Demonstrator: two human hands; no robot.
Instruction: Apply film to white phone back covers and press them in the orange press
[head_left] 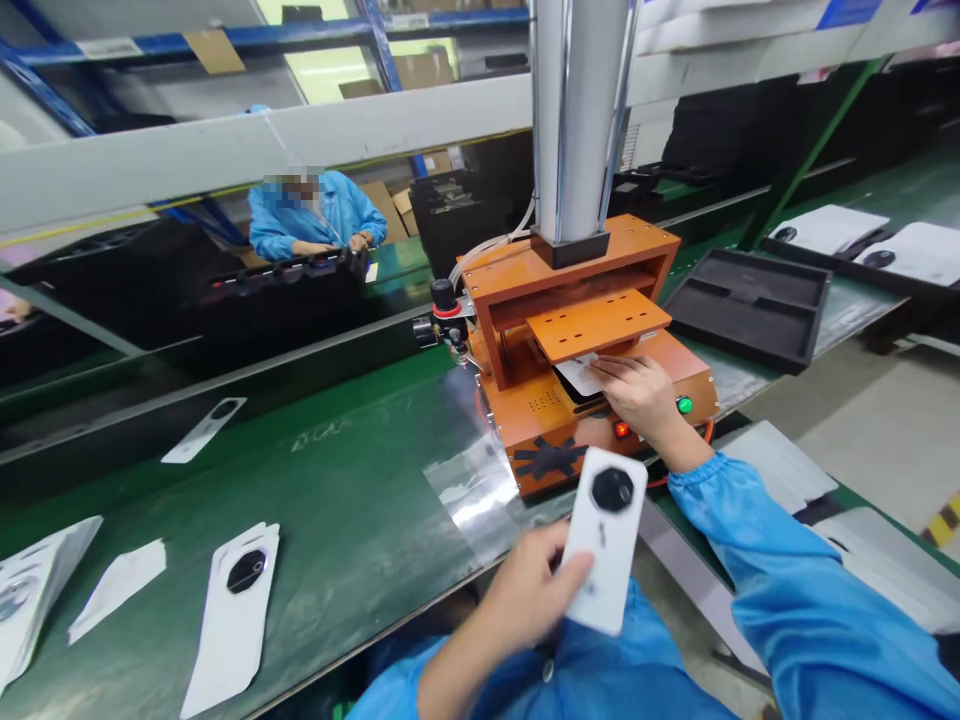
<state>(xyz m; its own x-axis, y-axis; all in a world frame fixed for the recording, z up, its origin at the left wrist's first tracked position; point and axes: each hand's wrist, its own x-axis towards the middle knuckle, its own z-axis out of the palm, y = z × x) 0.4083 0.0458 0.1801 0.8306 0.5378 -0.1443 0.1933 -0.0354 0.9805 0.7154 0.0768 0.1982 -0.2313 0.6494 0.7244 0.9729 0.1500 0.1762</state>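
Observation:
My left hand is closed around a white phone back cover with a black octagonal camera part, held upright in front of my body. My right hand reaches into the orange press, its fingers closed on the near edge of a white panel. That panel lies under the raised orange plate of the press, over a black bed. Its far part is hidden beneath the plate. A green button and a lit red switch are on the press front, close to my right hand.
More white phone covers lie on the green bench at left. A clear plastic sheet is beside the press. At right are a black tray and stacked white sheets. A person in blue works across the bench.

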